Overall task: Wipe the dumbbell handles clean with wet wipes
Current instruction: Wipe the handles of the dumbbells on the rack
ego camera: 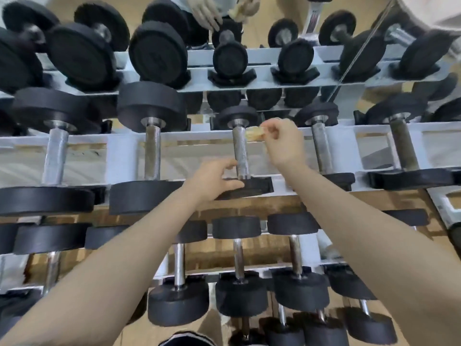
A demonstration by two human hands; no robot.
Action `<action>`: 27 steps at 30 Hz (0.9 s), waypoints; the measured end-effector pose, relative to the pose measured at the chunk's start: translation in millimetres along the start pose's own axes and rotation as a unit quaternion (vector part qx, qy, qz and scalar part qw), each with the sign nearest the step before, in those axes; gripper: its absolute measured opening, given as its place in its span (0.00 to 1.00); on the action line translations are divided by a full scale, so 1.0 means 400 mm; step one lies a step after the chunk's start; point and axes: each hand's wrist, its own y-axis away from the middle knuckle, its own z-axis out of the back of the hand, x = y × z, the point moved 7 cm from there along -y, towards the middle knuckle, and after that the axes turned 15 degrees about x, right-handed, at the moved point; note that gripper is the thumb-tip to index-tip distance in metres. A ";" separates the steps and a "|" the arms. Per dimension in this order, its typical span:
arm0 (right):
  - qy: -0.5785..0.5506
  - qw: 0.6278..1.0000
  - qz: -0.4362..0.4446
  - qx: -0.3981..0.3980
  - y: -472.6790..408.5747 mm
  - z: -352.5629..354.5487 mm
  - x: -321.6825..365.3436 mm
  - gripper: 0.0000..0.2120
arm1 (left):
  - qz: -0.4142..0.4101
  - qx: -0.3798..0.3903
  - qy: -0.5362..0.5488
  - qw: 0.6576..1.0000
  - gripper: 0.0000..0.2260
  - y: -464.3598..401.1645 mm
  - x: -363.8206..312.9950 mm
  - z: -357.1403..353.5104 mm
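A dumbbell with a knurled metal handle [240, 148] lies on the middle shelf of the white rack [119, 151], black weights at both ends. My right hand [282, 143] pinches a crumpled, yellowish wet wipe [254, 133] against the upper right side of that handle. My left hand [212, 181] rests on the dumbbell's near black weight [252, 187], its fingers curled over the weight's edge and reaching the base of the handle.
Several more dumbbells fill the same shelf to the left [152, 151] and right [321, 148], and the lower shelf [238, 255]. A mirror behind the rack [224, 11] reflects the hands and top-row dumbbells. Wooden floor shows below.
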 end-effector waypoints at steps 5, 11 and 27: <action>0.180 0.976 0.109 0.050 -0.147 -0.082 0.039 0.11 | -0.014 0.070 -0.043 0.997 0.15 -0.073 0.045 -0.019; 0.204 0.951 0.143 0.184 -0.152 -0.192 -0.022 0.10 | -0.040 0.076 -0.057 0.995 0.11 -0.093 0.040 -0.016; 0.158 0.968 0.112 0.162 -0.194 -0.168 -0.013 0.06 | -0.041 0.066 -0.015 0.997 0.12 -0.082 0.043 -0.017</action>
